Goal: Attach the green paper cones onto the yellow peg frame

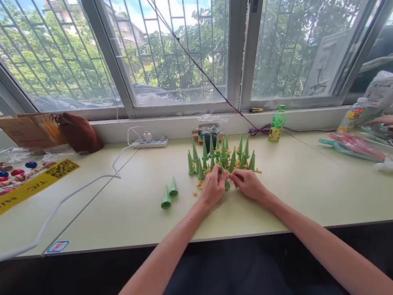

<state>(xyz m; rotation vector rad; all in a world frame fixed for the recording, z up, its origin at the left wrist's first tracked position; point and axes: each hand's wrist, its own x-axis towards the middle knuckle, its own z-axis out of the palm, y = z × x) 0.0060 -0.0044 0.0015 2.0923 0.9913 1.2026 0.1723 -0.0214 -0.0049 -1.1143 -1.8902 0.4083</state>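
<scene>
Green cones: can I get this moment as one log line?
left hand: holding a green cone; right hand: close beside it; green cone cluster: beyond hands; two loose cones: left of cluster

Clock centred on the green cones (223,154): smooth plastic, satin sheen. Eight o'clock, loose cones (166,199), same plastic. Table (254,216) smooth, low-sheen, laminate-looking. Nine, glossy red and blue balls (0,173); crinkled clear film nearby. Nine to ten, dull brown cardboard (24,131). Two, shiny plastic bottle (277,126). Twelve, grey metal window frame (185,107).
</scene>
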